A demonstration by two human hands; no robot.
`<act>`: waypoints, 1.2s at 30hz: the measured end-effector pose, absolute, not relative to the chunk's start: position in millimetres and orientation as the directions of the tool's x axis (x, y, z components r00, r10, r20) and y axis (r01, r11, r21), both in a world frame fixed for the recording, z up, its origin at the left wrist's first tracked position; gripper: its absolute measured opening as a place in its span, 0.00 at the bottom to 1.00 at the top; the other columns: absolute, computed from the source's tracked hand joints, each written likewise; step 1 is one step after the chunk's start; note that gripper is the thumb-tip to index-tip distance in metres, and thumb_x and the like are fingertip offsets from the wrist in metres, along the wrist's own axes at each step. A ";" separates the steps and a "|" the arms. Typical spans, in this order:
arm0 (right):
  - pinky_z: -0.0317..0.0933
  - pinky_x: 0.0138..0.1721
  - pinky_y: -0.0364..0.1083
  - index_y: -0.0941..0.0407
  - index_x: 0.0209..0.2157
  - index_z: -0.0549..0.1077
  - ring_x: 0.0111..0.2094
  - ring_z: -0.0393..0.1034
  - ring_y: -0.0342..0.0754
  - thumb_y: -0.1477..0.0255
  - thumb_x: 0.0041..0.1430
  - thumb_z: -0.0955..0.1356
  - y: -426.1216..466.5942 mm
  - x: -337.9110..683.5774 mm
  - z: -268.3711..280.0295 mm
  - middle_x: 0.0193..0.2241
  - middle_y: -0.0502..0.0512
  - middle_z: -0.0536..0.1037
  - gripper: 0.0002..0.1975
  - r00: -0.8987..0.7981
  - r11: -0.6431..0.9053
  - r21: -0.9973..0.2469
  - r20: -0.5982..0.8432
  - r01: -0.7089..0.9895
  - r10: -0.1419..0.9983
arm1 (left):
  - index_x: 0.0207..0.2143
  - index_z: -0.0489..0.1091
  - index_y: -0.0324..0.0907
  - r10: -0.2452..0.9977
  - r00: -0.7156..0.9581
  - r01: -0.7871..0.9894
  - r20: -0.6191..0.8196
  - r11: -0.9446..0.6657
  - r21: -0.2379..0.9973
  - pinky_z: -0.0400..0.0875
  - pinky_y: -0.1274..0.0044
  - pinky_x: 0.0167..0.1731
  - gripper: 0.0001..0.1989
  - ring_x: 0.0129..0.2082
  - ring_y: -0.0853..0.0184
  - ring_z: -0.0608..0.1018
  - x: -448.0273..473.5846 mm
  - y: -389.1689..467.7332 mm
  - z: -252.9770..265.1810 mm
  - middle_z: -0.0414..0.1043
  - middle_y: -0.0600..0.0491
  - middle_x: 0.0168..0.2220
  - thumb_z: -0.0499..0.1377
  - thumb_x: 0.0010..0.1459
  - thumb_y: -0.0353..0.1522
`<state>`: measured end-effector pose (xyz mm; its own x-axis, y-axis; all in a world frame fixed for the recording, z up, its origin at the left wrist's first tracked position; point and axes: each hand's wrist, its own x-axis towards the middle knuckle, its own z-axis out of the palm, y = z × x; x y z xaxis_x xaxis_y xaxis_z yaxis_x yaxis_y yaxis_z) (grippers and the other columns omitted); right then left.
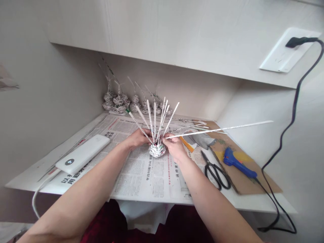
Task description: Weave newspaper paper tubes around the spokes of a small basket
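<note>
A small round basket (pixel 157 151) woven from rolled newspaper is held just above the newspaper-covered table, with several paper rods (pixel 155 123) fanning upward out of it. My left hand (pixel 140 138) closes on the basket's left side near its top, its fingertips partly behind the rods. On the right, my right hand (pixel 174 146) pinches one long paper rod (pixel 220 129) at the basket's upper edge. That rod stretches far out to the right, its free end in the air.
Several finished woven paper pieces (pixel 118 101) stand against the back wall. A white power bank (pixel 83 153) lies left. Black scissors (pixel 216 172), a blue glue gun (pixel 238 163) and cardboard (pixel 253 184) lie right, below a hanging black cord (pixel 280 138).
</note>
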<state>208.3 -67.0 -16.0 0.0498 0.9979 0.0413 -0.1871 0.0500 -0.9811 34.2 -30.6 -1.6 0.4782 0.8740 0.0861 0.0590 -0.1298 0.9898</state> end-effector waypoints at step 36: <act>0.59 0.33 0.45 0.55 0.25 0.72 0.26 0.67 0.47 0.59 0.55 0.66 -71.5 215.8 -9.1 0.22 0.50 0.75 0.14 0.149 0.235 -0.816 0.361 0.528 0.920 | 0.27 0.69 0.39 0.879 0.297 0.080 0.372 -0.411 0.908 0.67 0.76 0.32 0.13 0.28 0.67 0.73 37.5 -25.6 -3.7 0.72 0.53 0.26 0.65 0.47 0.39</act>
<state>215.8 -71.5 -9.1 0.1493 0.9204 0.3614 0.5283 0.2347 -0.8160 37.5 -25.6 -3.7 0.2974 0.8794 0.3716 0.0803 -0.4109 0.9081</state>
